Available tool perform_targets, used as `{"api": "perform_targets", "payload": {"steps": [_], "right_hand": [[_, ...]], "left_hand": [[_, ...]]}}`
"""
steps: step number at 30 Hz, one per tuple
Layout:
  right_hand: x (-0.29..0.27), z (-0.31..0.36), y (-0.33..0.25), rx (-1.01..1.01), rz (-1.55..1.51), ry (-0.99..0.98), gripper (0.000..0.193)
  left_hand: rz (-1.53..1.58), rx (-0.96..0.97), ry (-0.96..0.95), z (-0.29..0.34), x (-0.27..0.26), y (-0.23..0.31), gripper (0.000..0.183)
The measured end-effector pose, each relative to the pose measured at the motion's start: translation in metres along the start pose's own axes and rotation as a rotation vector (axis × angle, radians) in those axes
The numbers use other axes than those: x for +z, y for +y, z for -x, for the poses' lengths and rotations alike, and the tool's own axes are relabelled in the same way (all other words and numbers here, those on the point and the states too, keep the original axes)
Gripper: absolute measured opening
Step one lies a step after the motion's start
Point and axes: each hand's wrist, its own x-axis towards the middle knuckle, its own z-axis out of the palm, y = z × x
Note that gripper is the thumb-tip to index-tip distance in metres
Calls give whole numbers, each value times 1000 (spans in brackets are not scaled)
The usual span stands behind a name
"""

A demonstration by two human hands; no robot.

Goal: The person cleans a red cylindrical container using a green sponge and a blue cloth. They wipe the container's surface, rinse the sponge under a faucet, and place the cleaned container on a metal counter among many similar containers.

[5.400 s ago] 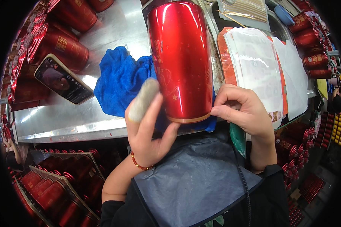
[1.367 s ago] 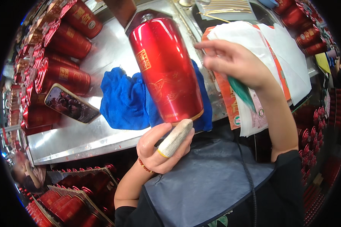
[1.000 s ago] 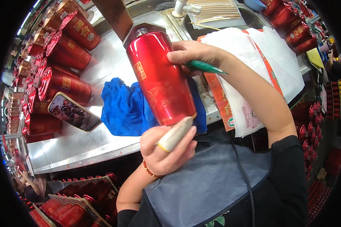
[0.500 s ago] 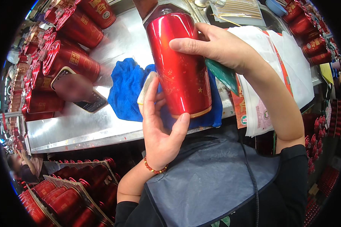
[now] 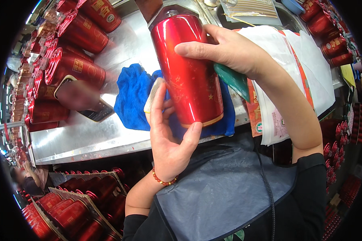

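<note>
While the left hand [image 5: 169, 136] cups the base of the glossy red metal cylinder bottle [image 5: 187, 72] above the blue cloth [image 5: 132, 96], fingers curled round its lower rim with a pale pad tucked among them, the right hand [image 5: 229, 50] wraps its upper side, also pinching a green sheet [image 5: 233, 78]; it looks rigid, slippery, moderately heavy; gripping base and shoulder seems safest.

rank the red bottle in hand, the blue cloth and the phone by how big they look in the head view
1. red bottle, though it is nearest the camera
2. blue cloth, partly hidden behind the bottle
3. phone, blurred
</note>
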Motion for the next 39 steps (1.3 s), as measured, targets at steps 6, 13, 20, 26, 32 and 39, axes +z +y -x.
{"api": "perform_targets", "payload": {"steps": [6, 13, 20, 26, 32, 39], "right_hand": [[0, -2, 3, -18, -23, -9, 105], [-2, -4, 16, -61, -21, 85, 99], [-25, -9, 21, 141, -109, -72, 104], [-18, -6, 15, 148, -131, -20, 96], [-9, -10, 12, 40, -144, 8, 87], [-25, -9, 13, 108, -62, -30, 84]], "left_hand": [[41, -24, 8, 1, 1, 1, 91], [7, 121, 5, 12, -9, -10, 77], [-383, 490, 47, 36, -17, -10, 33], [-540, 680, 52, 25, -10, -11, 36], [-639, 749, 0, 20, -4, -2, 46], [-535, 663, -6, 21, -3, 2, 38]]}}
